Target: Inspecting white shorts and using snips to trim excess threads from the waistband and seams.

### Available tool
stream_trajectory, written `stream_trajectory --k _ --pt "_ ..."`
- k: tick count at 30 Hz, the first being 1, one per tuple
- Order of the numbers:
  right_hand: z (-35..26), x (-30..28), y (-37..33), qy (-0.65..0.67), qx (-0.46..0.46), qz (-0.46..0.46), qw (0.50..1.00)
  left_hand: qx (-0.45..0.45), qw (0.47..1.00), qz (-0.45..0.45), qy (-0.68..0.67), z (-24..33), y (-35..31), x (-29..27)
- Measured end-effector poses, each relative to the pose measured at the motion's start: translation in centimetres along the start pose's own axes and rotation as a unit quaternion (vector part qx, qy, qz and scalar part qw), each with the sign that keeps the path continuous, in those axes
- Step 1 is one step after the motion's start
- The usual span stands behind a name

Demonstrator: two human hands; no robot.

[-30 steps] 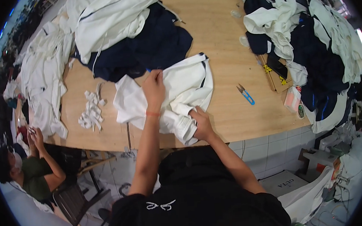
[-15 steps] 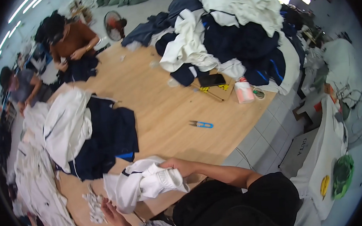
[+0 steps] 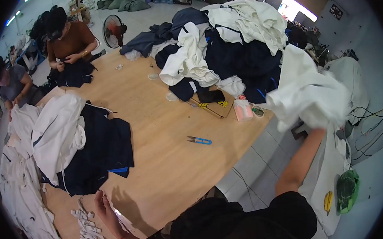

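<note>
A white garment (image 3: 307,91), blurred by motion, is up in the air beyond the table's right edge. My right hand (image 3: 316,134) is at its lower edge with the arm stretched out; cloth covers the fingers, and the garment appears gripped. Over the near left part of the table, my left hand (image 3: 107,213) is raised with its fingers extended and nothing in it. Beside it lies a small heap of white fabric scraps (image 3: 89,226). Blue-handled thread snips (image 3: 199,140) rest on the wooden table (image 3: 159,166).
White garments (image 3: 61,133) and navy garments (image 3: 109,147) lie at the left. A large mixed clothing pile (image 3: 244,49) covers the far right, with a phone (image 3: 210,96) and pink container (image 3: 243,110) before it. Two people sit at the far left. A green bag (image 3: 348,190) and bananas (image 3: 328,202) are at right.
My right hand has swung the white garment from the table's near edge up and far to the right. My left hand stays near the scraps, raised slightly. The view has shifted.
</note>
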State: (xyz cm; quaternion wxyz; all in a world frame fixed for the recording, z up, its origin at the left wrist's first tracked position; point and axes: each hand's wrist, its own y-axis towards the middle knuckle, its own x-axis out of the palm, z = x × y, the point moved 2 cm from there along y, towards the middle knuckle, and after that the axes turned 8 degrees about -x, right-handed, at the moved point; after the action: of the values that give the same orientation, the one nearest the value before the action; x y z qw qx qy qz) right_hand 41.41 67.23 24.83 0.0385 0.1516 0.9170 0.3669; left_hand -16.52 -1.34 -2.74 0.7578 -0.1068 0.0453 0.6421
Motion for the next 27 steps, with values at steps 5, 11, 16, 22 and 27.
stream_trajectory --k 5,11,16,22,27 --pt "-9.3 3.2 -3.9 0.128 -0.057 0.266 0.954 -0.023 0.999 0.004 0.044 -1.6 0.0 -1.1" --pt "-19.1 2.4 -6.4 0.115 -0.456 0.42 0.776 0.072 0.991 -0.1 0.045 4.3 1.3 11.8" --pt "-26.4 -0.4 -11.2 0.263 -0.728 0.303 0.556 0.179 0.961 -0.11 0.178 1.5 -0.3 22.9" --pt "-27.2 0.5 -12.9 -0.148 -0.859 0.359 0.332 0.228 0.918 -0.005 0.325 1.2 -1.5 22.4" --pt "-25.5 -4.8 -8.5 0.027 -0.862 0.376 0.338 0.261 0.909 -0.043 0.321 1.1 -1.6 23.3"
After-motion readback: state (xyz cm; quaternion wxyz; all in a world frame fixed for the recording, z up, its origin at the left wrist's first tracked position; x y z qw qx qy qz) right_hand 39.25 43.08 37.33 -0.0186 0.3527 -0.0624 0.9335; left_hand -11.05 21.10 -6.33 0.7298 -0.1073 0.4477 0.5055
